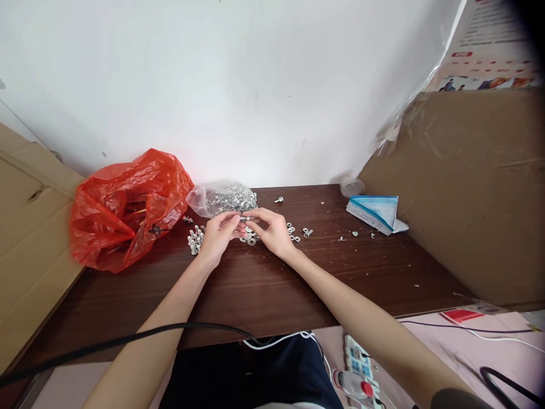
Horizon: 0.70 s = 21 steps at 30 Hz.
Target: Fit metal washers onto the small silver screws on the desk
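Note:
My left hand and my right hand meet over the dark wooden table, fingertips pinched together on a small metal bolt held between them. Loose washers lie just under the hands. A row of assembled bolts stands left of my left hand. More small nuts and washers lie right of my right hand. A clear plastic bag of metal hardware sits directly behind the hands.
A crumpled red plastic bag lies at the table's left. A blue-and-white packet rests at the right rear. Cardboard panels flank both sides. A lone bolt stands behind. A power strip and cables lie below the front edge.

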Available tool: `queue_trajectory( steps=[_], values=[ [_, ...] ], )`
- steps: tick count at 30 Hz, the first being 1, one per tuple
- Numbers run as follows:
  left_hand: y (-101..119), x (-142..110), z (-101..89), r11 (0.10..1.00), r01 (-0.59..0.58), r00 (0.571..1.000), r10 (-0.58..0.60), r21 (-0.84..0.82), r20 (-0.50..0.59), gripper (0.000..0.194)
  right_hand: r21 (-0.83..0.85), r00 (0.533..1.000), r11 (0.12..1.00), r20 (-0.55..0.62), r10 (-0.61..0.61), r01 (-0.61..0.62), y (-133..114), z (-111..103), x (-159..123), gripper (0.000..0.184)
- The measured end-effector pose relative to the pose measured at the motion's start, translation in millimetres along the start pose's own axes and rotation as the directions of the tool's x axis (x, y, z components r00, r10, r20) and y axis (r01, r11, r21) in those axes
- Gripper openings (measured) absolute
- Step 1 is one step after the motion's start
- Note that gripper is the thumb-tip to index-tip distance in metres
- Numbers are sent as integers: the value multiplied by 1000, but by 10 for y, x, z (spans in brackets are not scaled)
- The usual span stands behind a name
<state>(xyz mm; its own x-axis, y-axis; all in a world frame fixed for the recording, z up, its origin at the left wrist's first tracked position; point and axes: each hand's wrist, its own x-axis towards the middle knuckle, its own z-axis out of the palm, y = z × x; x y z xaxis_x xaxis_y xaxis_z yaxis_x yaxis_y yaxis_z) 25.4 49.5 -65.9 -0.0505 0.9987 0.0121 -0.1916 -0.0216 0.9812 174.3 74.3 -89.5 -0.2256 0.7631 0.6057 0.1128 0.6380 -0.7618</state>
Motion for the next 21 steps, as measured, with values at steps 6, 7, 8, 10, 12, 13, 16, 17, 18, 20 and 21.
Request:
queue_trajectory(
  steps=[6,7,8,10,12,13,16,17,18,20,21],
  values=[
    [-28,-46,30,994,-65,995,58,83,80,36,-222,986,961,60,-157,167,2,-153,-22,17],
    [-49,-44,37,993,-76,994,69,92,79,36,-228,982,955,70,-177,188,13,-157,-19,17],
    [-72,-41,46,992,-88,994,81,93,73,39,-230,978,951,79,-194,208,25,-157,-16,17],
    [-118,-35,65,991,-109,993,104,81,60,48,-227,971,945,94,-218,234,46,-152,-15,18],
    [-152,-30,78,987,-132,990,126,89,65,56,-218,966,942,104,-236,254,62,-148,-18,18],
    [-162,-27,79,983,-145,988,137,110,79,56,-212,963,941,107,-246,264,68,-148,-20,17],
    [-165,-9,58,970,-168,982,150,177,113,42,-207,955,934,118,-271,291,75,-158,-23,17],
    [-161,-1,45,968,-166,983,146,190,114,38,-213,954,932,125,-272,294,72,-164,-23,17],
    [-158,7,32,966,-163,983,142,199,114,35,-222,954,930,133,-269,293,66,-171,-23,18],
    [-154,23,9,961,-173,982,152,216,112,30,-238,954,927,152,-258,289,50,-183,-24,18],
    [-155,28,0,955,-192,979,170,227,113,28,-243,954,926,161,-254,288,42,-187,-25,18]
  ],
)
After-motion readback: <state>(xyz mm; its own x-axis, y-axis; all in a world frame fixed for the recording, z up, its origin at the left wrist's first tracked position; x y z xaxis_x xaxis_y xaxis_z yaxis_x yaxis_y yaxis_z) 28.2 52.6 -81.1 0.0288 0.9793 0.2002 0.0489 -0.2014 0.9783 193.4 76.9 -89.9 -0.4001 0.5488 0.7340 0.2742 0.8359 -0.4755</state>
